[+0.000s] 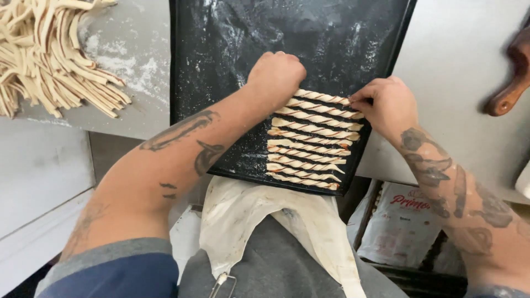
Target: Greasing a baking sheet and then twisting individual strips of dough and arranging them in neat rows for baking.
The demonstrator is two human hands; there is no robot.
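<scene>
Floured dark tray (232,33) lies bare beyond both hands' grip pinching the top twisted dough stick (323,97) ends.

A black metal baking tray (221,66) is dusted with white flour. Pale cream twisted dough sticks (312,138) are striped with reddish-brown spirals. Loose beige dough strips (49,55) are heaped on a grey steel worktop (138,105). A cream apron (243,215) is seen.
</scene>
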